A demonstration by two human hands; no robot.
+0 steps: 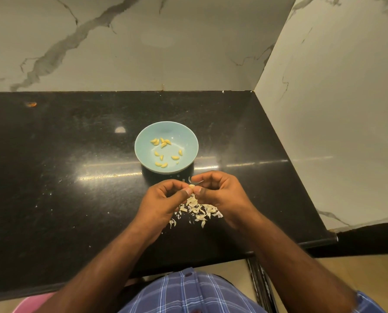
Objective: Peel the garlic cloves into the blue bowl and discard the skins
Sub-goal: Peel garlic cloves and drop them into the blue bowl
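A light blue bowl (pixel 184 136) stands on the black counter (pixel 75 177) and holds several peeled yellow garlic cloves (pixel 163 144). Just in front of the bowl, my left hand (pixel 163 199) and my right hand (pixel 220 195) meet above the counter. Both pinch one small garlic clove (pixel 191 186) between thumbs and fingertips. A thin strip of skin sticks up from it by my right fingers. Below my hands a pile of pale garlic skins (pixel 197 211) lies on the counter, partly hidden by them.
Marble walls close the counter at the back (pixel 143 53) and on the right (pixel 335 109). The counter's front edge (pixel 278 249) runs near my body. Small skin flecks are scattered over the counter.
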